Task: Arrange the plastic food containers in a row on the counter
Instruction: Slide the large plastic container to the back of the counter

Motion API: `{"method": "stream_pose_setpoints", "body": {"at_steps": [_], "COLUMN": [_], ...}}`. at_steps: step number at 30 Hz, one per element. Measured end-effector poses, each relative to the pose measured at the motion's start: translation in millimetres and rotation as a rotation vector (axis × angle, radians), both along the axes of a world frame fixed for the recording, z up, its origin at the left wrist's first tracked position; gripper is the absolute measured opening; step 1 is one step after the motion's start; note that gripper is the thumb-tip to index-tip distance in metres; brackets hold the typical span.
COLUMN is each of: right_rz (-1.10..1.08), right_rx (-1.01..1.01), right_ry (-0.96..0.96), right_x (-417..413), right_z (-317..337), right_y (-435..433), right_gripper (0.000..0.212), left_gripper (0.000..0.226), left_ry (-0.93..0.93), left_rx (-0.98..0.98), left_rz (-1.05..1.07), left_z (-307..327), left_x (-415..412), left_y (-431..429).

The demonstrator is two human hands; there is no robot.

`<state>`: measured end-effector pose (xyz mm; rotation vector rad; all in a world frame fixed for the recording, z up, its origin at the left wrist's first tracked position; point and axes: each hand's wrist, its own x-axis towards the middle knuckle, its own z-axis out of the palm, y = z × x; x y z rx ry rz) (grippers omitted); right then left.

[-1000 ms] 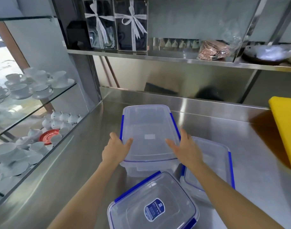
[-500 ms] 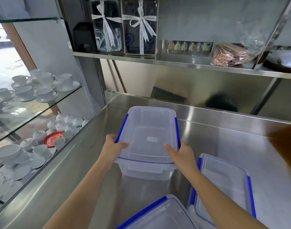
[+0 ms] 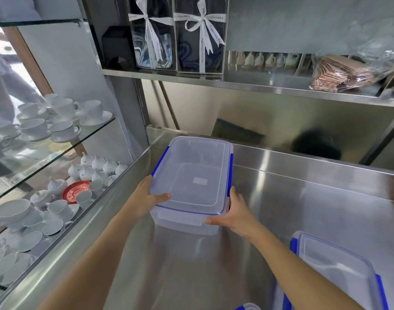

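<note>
A clear plastic food container (image 3: 191, 177) with blue side clips and a lid stands on the steel counter (image 3: 303, 209), near its far left corner. My left hand (image 3: 147, 198) grips its near left edge, thumb on the lid. My right hand (image 3: 234, 213) holds its near right corner. A second lidded container (image 3: 339, 274) with blue clips lies at the lower right, partly cut off by the frame. The corner of a third container (image 3: 247, 307) peeks in at the bottom edge.
A glass cabinet (image 3: 57, 153) with white cups, saucers and a red saucer (image 3: 76, 191) borders the counter on the left. A steel shelf (image 3: 258, 86) overhead carries ribboned gift boxes (image 3: 178, 36) and a bagged brown stack (image 3: 343, 74). A steel backsplash closes the far side.
Both hands have pushed the container away from me and leftward, toward the far left corner of the counter. The other two containers have slid toward the lower edge of the view.
</note>
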<state>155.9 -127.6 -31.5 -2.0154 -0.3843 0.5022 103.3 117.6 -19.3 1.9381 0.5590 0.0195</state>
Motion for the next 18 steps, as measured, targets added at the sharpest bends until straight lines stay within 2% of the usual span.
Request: {"method": "stream_pose_setpoints", "body": {"at_steps": [2, 5, 7, 10, 13, 15, 18], "right_rz": [-0.005, -0.014, -0.001, -0.005, -0.024, -0.042, -0.16], "right_rx": [0.0, -0.011, -0.026, -0.041, -0.051, -0.05, -0.061], "right_ry": [-0.01, -0.019, -0.037, -0.056, -0.068, -0.091, -0.202], "right_x": [4, 9, 9, 7, 3, -2, -8], "right_z": [-1, -2, -1, -2, 0, 5, 14], "right_y": [5, 9, 10, 13, 13, 8, -9], "right_gripper": [0.109, 0.109, 0.107, 0.104, 0.104, 0.098, 0.07], "left_gripper": [0.117, 0.12, 0.111, 0.082, 0.071, 0.063, 0.045], "left_ry": [0.013, 0.022, 0.017, 0.037, 0.092, -0.029, -0.311], "left_rx": [0.039, 0.09, 0.167, 0.324, 0.581, 0.717, 0.761], "left_rz": [0.011, 0.014, -0.015, -0.052, -0.06, -0.012, 0.026], "left_z": [-2, -7, -6, -8, -1, 6, 21], "left_x": [4, 12, 13, 17, 15, 12, 6], "left_y": [4, 10, 10, 12, 4, -12, -57]}}
